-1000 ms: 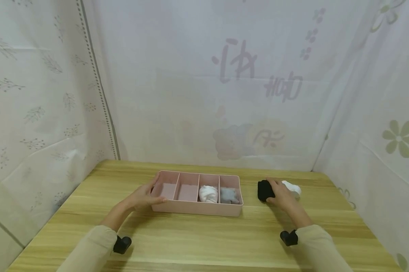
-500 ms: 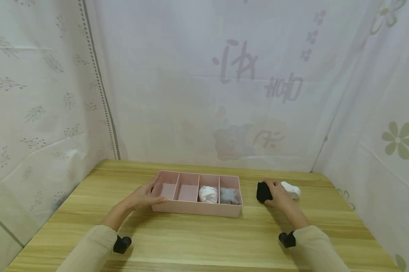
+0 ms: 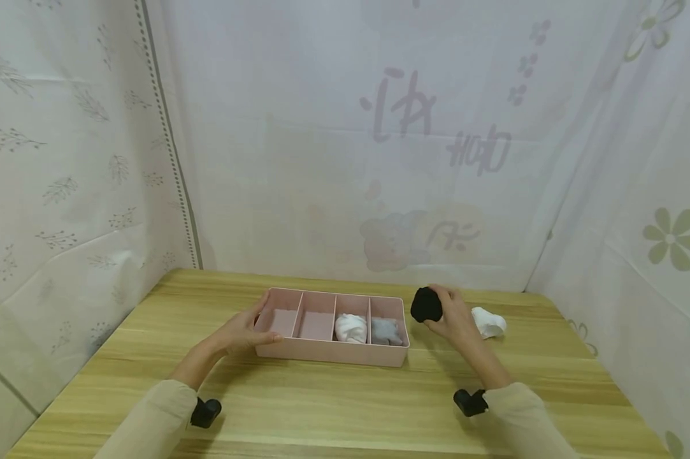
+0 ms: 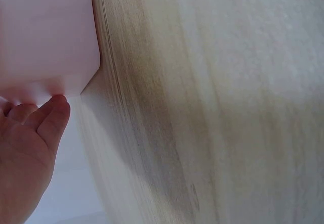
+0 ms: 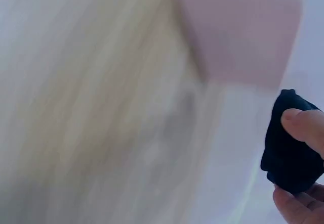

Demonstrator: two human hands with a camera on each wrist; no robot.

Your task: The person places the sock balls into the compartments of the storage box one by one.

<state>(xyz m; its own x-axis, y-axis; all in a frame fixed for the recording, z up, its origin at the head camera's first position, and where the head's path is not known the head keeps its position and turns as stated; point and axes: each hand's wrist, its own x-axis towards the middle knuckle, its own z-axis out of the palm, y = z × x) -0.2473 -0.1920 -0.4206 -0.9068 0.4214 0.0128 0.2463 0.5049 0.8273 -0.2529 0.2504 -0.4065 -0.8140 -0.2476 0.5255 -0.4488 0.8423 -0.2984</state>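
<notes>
A pink divided storage box point(image 3: 330, 350) lies lengthwise on the table. My left hand point(image 3: 243, 331) grips its left end, thumb along the front wall; in the left wrist view the fingertips point(image 4: 59, 100) press against the end wall. My right hand point(image 3: 456, 319) pinches balled-up black socks point(image 3: 426, 305), held up just off the box's right end. Thumb and fingers sit on opposite sides of the black bundle point(image 5: 289, 148) in the right wrist view. A white balled-up cloth point(image 3: 352, 328) and a grey one point(image 3: 387, 331) fill the two right compartments; the left ones hold nothing.
Another white balled-up piece point(image 3: 488, 322) lies on the table right of my right hand. The wooden table point(image 3: 345, 408) meets patterned cloth hangings point(image 3: 299, 191) at the back and on both sides.
My right hand has picked the black socks up from beside the white piece and carried them left and up toward the box. The left hand and box have stayed put.
</notes>
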